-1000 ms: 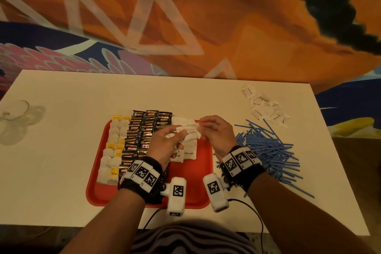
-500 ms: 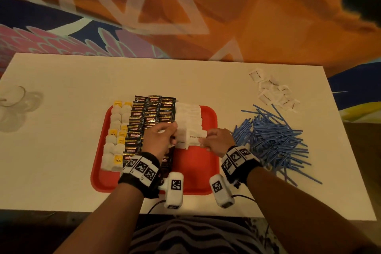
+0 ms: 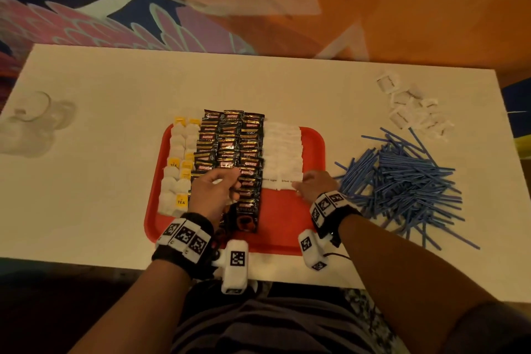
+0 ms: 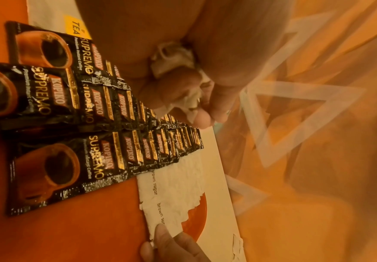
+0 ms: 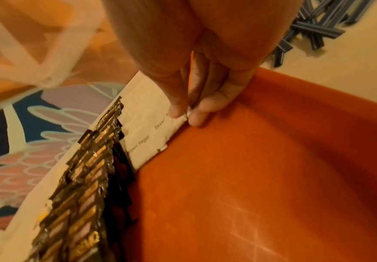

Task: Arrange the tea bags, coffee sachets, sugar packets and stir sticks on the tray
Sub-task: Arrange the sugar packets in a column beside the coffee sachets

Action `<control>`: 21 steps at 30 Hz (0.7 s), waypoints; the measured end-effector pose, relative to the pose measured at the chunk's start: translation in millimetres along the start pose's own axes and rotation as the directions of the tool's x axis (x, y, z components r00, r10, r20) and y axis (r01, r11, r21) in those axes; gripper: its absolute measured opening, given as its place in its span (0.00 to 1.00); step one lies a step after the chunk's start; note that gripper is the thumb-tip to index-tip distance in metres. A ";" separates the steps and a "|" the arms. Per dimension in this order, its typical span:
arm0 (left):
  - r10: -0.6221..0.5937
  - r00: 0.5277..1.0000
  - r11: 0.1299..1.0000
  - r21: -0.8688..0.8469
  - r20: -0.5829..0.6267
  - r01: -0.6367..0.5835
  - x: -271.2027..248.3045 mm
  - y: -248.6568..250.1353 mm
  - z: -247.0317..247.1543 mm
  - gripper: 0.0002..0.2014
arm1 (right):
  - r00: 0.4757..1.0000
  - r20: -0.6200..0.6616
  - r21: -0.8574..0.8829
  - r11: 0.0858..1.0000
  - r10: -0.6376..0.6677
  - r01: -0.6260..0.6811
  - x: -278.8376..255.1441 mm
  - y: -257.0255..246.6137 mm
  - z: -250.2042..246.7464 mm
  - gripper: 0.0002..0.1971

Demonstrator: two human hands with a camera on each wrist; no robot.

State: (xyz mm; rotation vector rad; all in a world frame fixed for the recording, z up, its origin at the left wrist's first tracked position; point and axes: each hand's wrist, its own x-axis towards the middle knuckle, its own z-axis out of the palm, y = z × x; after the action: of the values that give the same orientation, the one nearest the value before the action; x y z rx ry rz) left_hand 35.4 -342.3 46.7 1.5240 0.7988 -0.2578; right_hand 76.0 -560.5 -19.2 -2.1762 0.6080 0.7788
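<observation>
On the red tray (image 3: 287, 224) lie tea bags (image 3: 178, 169) at the left, black coffee sachets (image 3: 230, 141) in the middle and a column of white sugar packets (image 3: 283, 149) to their right. My right hand (image 3: 298, 185) pinches the right corner of the front sugar packet (image 5: 151, 134), which lies flat on the tray. My left hand (image 3: 232, 181) hovers over the coffee sachets with its fingers curled round a few white sugar packets (image 4: 178, 62). Blue stir sticks (image 3: 402, 181) lie in a heap on the table right of the tray.
More loose white packets (image 3: 411, 106) lie at the table's back right. A clear glass (image 3: 31, 115) stands at the far left. The tray's front right part (image 5: 272, 177) is bare red. The table's near edge runs just behind my wrists.
Both hands came down from above the tray. A sugar packet now lies at the front of the white column, and my left hand has drawn left over the coffee sachets.
</observation>
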 end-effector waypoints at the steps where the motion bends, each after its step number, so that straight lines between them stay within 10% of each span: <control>1: -0.003 1.000 1.000 -0.004 -0.001 0.003 -0.2 -0.3 -0.6 0.05 | 1.000 -0.018 -0.022 1.000 0.001 -0.002 1.1 0.2 1.8 0.15; 10: 0.008 1.000 1.000 0.030 0.009 -0.008 0.2 2.7 -6.4 0.06 | 0.943 -0.199 -0.094 0.963 -0.268 0.253 -5.1 3.7 6.2 0.16; 21: -0.036 0.999 0.999 0.003 0.027 0.035 -5.5 6.2 -10.2 0.06 | 0.904 -0.050 -0.197 0.892 -0.424 0.407 2.5 -1.3 26.9 0.13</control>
State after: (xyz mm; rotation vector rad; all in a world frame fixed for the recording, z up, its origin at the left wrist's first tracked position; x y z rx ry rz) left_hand 32.1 -334.0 56.3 1.5070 0.8047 -0.3055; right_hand 69.4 -539.5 -35.0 -2.4053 0.0992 0.5190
